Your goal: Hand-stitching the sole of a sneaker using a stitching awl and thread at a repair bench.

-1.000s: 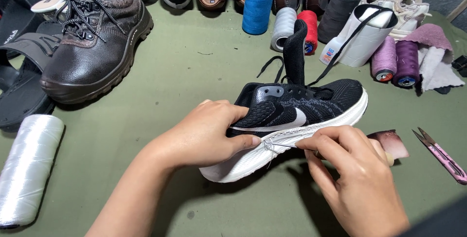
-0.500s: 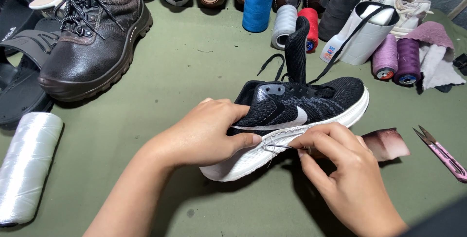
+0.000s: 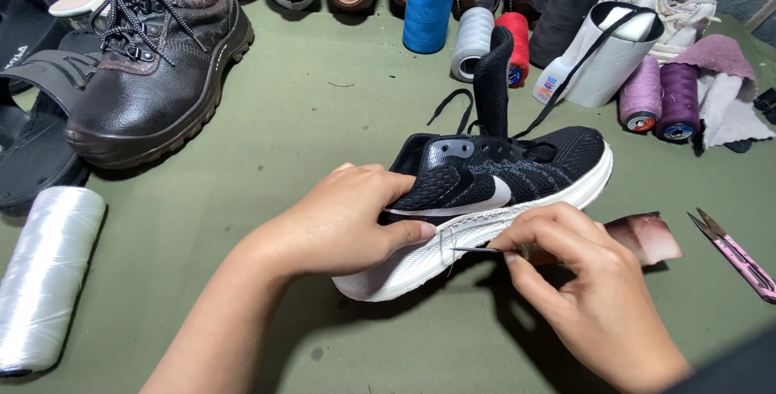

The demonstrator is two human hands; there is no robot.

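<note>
Head view showed us our left hand (image 3: pixel 343 220) clasped over the heel of a black sneaker (image 3: pixel 493 192) lying lengthwise across the green desk (image 3: pixel 323 111), toe rightward, while our right hand (image 3: pixel 586 281) pinched a thin needle (image 3: pixel 477 249) pointing left into its white sole seam.

1 sneaker (image 3: pixel 517 176), 1 boot (image 3: pixel 153 79), approx. 6 thread spools (image 3: pixel 428 6), 1 snips (image 3: pixel 735 252)
</note>
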